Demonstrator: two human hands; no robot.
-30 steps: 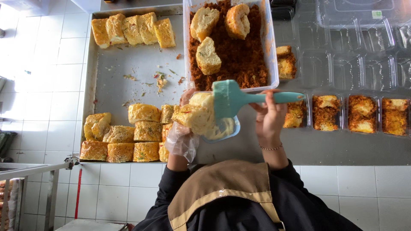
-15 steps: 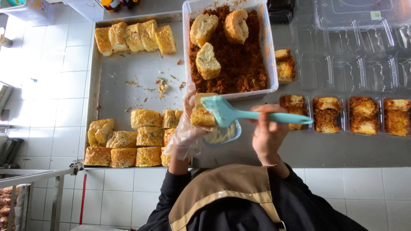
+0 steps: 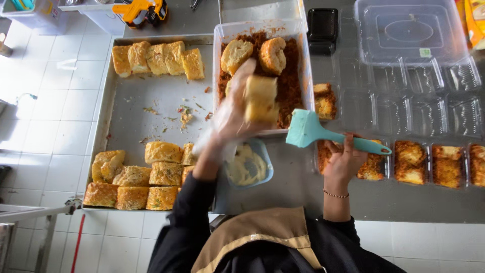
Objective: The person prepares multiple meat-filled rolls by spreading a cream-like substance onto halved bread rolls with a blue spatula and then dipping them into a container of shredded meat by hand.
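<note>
Golden rectangular bread piece (image 3: 260, 98) sits in the left hand (image 3: 233, 114), held over the near edge of the clear plastic tub of brown shredded filling (image 3: 303, 60); hand is blurred and wears a thin clear plastic glove, grip wrapped around the bread's left side, fingers closed on it. Right hand (image 3: 344, 161) has its grip closed around the handle of a teal silicone pastry brush (image 3: 323, 135), brush head pointing left, hovering above the steel worktop (image 3: 303, 187) just right of the tub's near corner, not touching the bread. Tub contents: brown shredded filling plus two more bread rolls (image 3: 255, 53) lying on top at the far end. Below the left hand, a small blue bowl of pale yellow spread (image 3: 247, 166) on the worktop. Left of the tub, a large flat metal baking tray (image 3: 151, 91): one row of toasted bread slices along the far edge (image 3: 156, 58), a cluster of crusted bread pieces at the near-left corner (image 3: 134, 174), crumbs scattered between. Right of the tub, clear plastic compartment packs (image 3: 419, 116): near row holds filled topped bread pieces (image 3: 424, 163), far row looks unfilled, one filled piece (image 3: 324, 101) beside the tub. A clear plastic lid (image 3: 409, 30) lies at the far right.
</note>
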